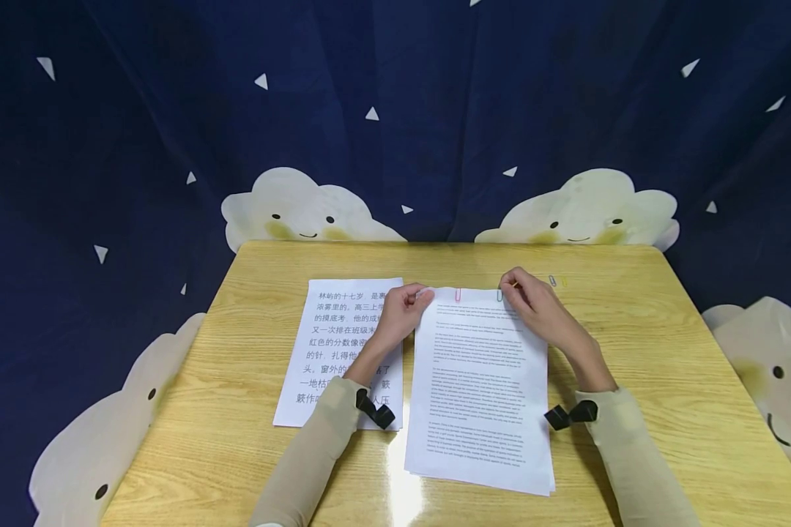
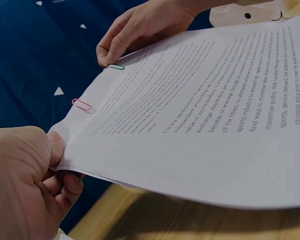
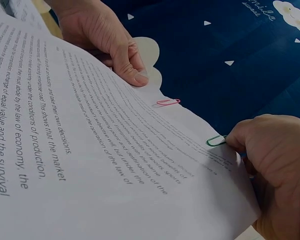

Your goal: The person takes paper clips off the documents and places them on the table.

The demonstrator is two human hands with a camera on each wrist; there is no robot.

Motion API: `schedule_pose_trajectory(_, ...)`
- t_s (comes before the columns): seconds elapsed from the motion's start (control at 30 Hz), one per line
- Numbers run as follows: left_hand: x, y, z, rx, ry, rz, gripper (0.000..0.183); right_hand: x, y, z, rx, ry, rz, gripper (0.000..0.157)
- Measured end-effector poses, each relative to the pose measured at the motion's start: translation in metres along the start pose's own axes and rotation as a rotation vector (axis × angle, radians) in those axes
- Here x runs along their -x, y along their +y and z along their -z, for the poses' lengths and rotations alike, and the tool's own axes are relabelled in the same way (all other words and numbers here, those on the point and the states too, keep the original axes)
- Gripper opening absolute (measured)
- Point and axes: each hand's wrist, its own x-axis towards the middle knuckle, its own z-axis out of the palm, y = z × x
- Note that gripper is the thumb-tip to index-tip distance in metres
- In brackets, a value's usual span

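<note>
A stack of printed English sheets (image 1: 477,395) is lifted at its top edge, tilted toward me. My left hand (image 1: 403,316) pinches the upper left corner, thumb on top and curled fingers beneath, as the left wrist view shows. A pink paper clip (image 2: 82,104) sits on the top edge between the hands. Farther right, a green paper clip (image 3: 216,141) is on the same edge, its outer end pinched by the thumb and fingers of my right hand (image 1: 534,306). Part of that clip is hidden by the fingertips.
Left of the stack, a second pile of sheets with large Chinese print (image 1: 332,344) lies on the wooden table (image 1: 666,351), partly under my left forearm. Beyond my right hand lie a dark paper clip (image 1: 552,280) and a yellow paper clip (image 1: 564,281). A dark blue curtain (image 1: 435,110) hangs behind.
</note>
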Motion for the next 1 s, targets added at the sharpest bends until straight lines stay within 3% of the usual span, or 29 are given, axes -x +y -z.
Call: schedule_pose_trajectory(1.0,-0.0005,-0.0032,-0.0005,0.024,-0.009,-0.003,0.021,0.0005,0.0034,-0.0025,-0.029,0.026,-0.013,0.014)
